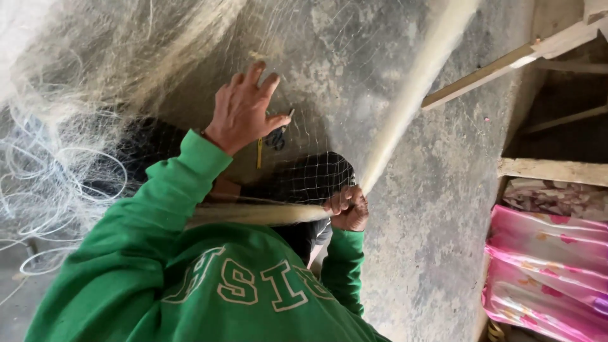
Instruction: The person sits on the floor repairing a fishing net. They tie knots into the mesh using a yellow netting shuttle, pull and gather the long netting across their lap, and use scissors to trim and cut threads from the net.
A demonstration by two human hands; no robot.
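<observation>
fingers (259,73) of your left hand (242,111) are spread wide and released, grasping nothing; the palm is raised against the fine net (304,44) that hangs as a sheet in front of you. your right hand (348,209) is clenched around the gathered edge of that net, where the mesh bunches into a pale, rope-like bundle (405,95) that runs up and away toward the top of the view, while another stretch of it crosses your green sleeve (158,209) toward the left.

the net looks very light and wholly limp, made of thin, pale, glossy line, so it will probably slip through a loose grip and snag on fingertips. the single meshes look fragile; pulling on one strand would likely cut in or tear. the bunched bundle by your right fist seems the surest place to grip, since the load there is shared over many strands. the open sheet is better handled with a flat palm, as your left hand has it.

loose coils of line (57,183) lie heaped at the left. on the concrete floor (443,209) past your left hand lie a pair of scissors (277,134) and a small yellow tool (259,152). a pink patterned cloth (544,266) sits at the right under a wooden frame (551,170).
</observation>
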